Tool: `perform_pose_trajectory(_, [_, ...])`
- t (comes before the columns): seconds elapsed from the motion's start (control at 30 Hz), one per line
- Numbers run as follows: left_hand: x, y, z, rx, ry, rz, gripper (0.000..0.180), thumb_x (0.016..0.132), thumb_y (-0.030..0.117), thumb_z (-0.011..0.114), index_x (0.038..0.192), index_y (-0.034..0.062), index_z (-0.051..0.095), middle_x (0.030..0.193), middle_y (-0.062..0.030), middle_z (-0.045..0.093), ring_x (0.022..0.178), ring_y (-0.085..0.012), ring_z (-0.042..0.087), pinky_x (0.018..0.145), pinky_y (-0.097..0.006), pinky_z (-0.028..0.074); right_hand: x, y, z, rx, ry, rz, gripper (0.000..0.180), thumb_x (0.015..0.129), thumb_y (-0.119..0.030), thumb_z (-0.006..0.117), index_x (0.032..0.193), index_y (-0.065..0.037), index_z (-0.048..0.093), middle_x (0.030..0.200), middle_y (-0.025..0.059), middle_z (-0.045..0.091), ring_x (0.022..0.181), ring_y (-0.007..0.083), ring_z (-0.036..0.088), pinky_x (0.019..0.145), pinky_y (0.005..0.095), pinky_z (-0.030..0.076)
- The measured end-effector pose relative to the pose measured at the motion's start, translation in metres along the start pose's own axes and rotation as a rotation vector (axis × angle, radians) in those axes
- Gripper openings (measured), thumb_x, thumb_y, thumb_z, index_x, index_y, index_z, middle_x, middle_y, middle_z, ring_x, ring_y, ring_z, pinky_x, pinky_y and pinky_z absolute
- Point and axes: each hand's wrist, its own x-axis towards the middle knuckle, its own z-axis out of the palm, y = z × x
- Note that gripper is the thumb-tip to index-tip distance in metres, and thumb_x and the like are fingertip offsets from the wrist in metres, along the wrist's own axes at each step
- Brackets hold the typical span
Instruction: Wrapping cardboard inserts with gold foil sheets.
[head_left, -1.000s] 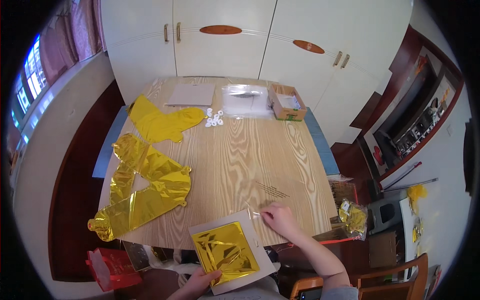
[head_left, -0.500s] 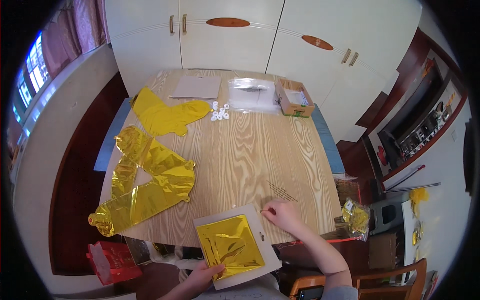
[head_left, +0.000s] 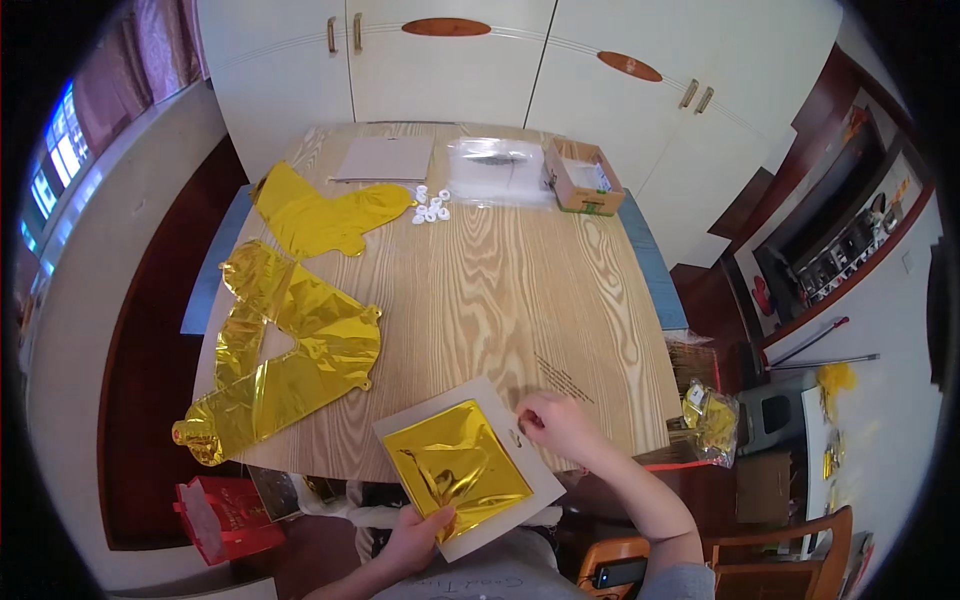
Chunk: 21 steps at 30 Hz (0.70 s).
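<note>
The left hand (head_left: 415, 530) grips the near edge of a white card (head_left: 470, 465), thumb on top. A folded gold foil (head_left: 457, 467) lies on the card, and the thumb touches the foil's near corner. The card projects over the near edge of the counter (head_left: 500, 290), tilted so that one corner points at the person.

The right hand (head_left: 558, 425) rests at the card's far right corner. Its fingers are curled and pinched on the card's edge; whether they also hold something small cannot be told.

Items on the counter:
- Left side: two flat gold balloons (head_left: 290, 360), one overlapping the other, reach from mid-counter to the near left corner, where one end hangs past the edge.
- Far left: a yellow balloon (head_left: 325, 215), flat, apart from the gold ones.
- Just right of the yellow balloon: a cluster of small white rings (head_left: 430, 205).
- Far edge: a grey sheet (head_left: 385, 158), a clear bag (head_left: 497, 170) beside it, and an open cardboard box (head_left: 580, 180) to the right of the bag.

Off the counter, a red bag (head_left: 225, 515) sits on the floor at the near left. A clear packet with yellow contents (head_left: 712, 420) sits just beyond the near right corner.
</note>
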Motion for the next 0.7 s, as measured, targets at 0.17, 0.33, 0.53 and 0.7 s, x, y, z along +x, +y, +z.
perform_pose_trajectory(0.17, [0.008,-0.012,-0.003,0.024,0.026,0.004,0.015,0.097,0.007,0.056,0.105,-0.0029,0.063,0.092,-0.0027,0.063,0.082,-0.0097,0.058,0.074,-0.025,0.048,-0.002,-0.003,-0.006,0.004,-0.097,0.107,0.012,0.081,-0.014,0.067,0.089,-0.004,0.065,0.082,0.0134,0.067,0.075,0.0315,0.067,0.069,0.0415,0.054])
perform_pose_trajectory(0.33, [0.008,-0.014,0.012,0.060,0.025,0.083,0.016,0.096,0.008,0.056,0.106,-0.0033,0.063,0.095,-0.0030,0.064,0.082,-0.0081,0.058,0.072,-0.024,0.048,-0.003,-0.010,-0.008,0.068,-0.108,0.140,0.014,0.082,-0.017,0.067,0.089,-0.005,0.066,0.081,0.0135,0.067,0.075,0.0313,0.067,0.069,0.0419,0.054])
perform_pose_trajectory(0.53, [0.013,-0.022,0.027,0.005,-0.030,0.114,0.019,0.098,0.009,0.055,0.109,-0.0032,0.064,0.097,-0.0039,0.066,0.085,-0.0089,0.060,0.073,-0.024,0.049,-0.005,-0.029,-0.005,-0.092,-0.048,0.066,0.013,0.083,-0.015,0.068,0.089,-0.004,0.065,0.082,0.0134,0.067,0.073,0.0308,0.067,0.067,0.0397,0.054])
perform_pose_trajectory(0.7, [0.028,-0.038,0.022,-0.024,-0.081,0.102,0.019,0.099,0.009,0.053,0.111,-0.0027,0.062,0.099,-0.0035,0.065,0.086,-0.0091,0.060,0.073,-0.025,0.049,-0.008,-0.027,0.005,-0.171,0.075,-0.013,0.011,0.084,-0.011,0.061,0.088,-0.001,0.060,0.082,0.0161,0.064,0.074,0.0343,0.066,0.065,0.0434,0.055])
